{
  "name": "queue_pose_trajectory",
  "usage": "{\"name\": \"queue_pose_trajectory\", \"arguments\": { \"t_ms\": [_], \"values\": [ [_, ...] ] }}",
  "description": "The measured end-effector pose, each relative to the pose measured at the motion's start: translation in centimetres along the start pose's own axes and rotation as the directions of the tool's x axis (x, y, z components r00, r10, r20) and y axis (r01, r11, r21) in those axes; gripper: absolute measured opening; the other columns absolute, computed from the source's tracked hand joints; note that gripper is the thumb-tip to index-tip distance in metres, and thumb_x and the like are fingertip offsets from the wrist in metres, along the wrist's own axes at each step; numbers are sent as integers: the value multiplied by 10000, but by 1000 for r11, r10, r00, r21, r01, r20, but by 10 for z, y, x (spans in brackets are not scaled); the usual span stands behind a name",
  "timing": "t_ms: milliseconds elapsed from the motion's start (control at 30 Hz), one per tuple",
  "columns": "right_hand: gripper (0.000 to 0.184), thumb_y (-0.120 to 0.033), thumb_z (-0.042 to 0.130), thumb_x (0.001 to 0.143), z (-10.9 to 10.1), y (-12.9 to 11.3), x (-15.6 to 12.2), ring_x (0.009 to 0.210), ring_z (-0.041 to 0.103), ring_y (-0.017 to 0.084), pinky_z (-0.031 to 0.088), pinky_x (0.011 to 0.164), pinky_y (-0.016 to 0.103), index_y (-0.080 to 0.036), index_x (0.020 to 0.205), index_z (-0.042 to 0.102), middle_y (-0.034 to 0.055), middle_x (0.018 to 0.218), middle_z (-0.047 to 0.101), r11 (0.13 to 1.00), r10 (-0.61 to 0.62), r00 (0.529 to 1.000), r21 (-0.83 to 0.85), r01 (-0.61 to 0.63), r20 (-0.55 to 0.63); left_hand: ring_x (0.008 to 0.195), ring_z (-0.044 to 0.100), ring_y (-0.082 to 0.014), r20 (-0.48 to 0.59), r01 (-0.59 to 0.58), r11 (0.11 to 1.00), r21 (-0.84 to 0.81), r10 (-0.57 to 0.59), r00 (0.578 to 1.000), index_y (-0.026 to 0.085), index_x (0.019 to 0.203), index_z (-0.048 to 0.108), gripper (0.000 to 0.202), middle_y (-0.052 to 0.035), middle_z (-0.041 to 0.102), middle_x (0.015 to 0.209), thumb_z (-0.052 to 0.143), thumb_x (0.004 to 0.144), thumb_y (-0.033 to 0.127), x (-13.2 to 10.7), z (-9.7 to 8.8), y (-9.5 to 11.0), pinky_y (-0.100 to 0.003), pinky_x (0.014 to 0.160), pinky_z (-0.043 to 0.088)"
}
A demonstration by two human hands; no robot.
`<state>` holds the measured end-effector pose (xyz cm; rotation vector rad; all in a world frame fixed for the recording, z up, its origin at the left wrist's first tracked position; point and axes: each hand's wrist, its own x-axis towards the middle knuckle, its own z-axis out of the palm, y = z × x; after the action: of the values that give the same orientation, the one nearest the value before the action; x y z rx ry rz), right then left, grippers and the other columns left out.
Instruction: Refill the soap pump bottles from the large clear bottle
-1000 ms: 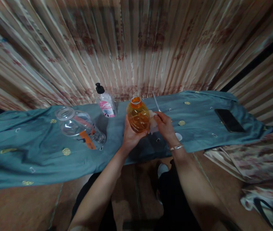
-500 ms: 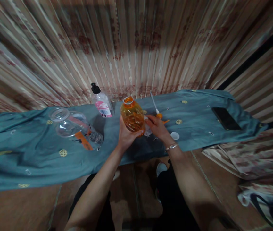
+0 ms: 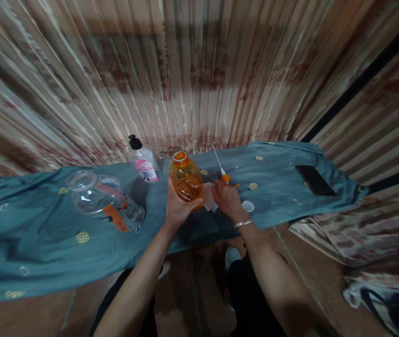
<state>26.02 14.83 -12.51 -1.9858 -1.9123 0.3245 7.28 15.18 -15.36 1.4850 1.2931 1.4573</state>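
My left hand (image 3: 179, 206) is wrapped round a see-through orange bottle (image 3: 186, 180), its neck uncapped. The bottle leans a little and seems to have liquid inside. Just right of it, my right hand (image 3: 226, 199) has its fingers closed on a crumpled whitish tissue (image 3: 209, 196). Part of the tissue is hidden behind those fingers. Beyond my right hand lies an orange pump top (image 3: 225, 178) with a long pale tube (image 3: 217, 157). A round white cap (image 3: 247, 206) rests beside my right wrist.
On the blue-green cloth (image 3: 273, 187) at left, a large clear bottle (image 3: 94, 194) lies on its side. A clear pump bottle (image 3: 145, 164) with a black top and pink label stands behind. A dark phone (image 3: 315, 180) lies at right. Curtains (image 3: 192, 70) hang behind.
My right hand has drawn slightly away from the orange bottle, fingers more curled, and more of the tissue shows. The left hand keeps its hold. The whole view has shifted a little.
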Motion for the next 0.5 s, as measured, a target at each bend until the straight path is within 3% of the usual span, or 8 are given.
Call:
{"name": "queue_pose_trajectory", "arguments": {
  "t_ms": [100, 200, 367, 500],
  "values": [
    [411, -195, 375, 1100, -13, 4, 3, 1274, 691, 267, 510, 1089, 364, -95, 1423, 609, 233, 1354, 724, 985, -20, 1000, -169, 16, -22, 1347, 659, -352, 12, 25, 1000, -10, -25, 1000, 260, 1469, 424, 1114, -126, 660, 1433, 997, 517, 341, -2, 3, 0, -561, 1191, 494],
    [470, -138, 274, 1095, -25, 11, 14, 1255, 690, 258, 511, 1100, 365, -66, 1445, 580, 249, 1344, 710, 944, -23, 999, -329, 30, 24, 1336, 672, -364, 13, 42, 999, -22, -42, 999, 257, 1469, 419, 1147, -129, 683, 1410, 1006, 487, 325, -2, 4, -1, -575, 1179, 508],
    [532, -91, 399, 1034, -36, 14, 44, 1172, 744, 273, 572, 996, 366, -95, 1556, 497, 276, 1423, 649, 911, -21, 991, -405, 73, 133, 1401, 626, -375, 1, 39, 998, -44, -39, 999, 249, 1464, 404, 1140, -148, 642, 1473, 998, 492, 298, -3, 4, -2, -561, 1226, 470],
    [498, -44, 446, 1002, -38, 9, 62, 1184, 753, 241, 556, 1027, 327, -171, 1436, 655, 220, 1395, 691, 883, -80, 954, -424, 203, 289, 1501, 523, -417, 2, 42, 998, -47, -42, 999, 236, 1522, 333, 1232, -206, 539, 1568, 1002, 488, 292, -4, 4, -6, -589, 1281, 388]
  ]
}}
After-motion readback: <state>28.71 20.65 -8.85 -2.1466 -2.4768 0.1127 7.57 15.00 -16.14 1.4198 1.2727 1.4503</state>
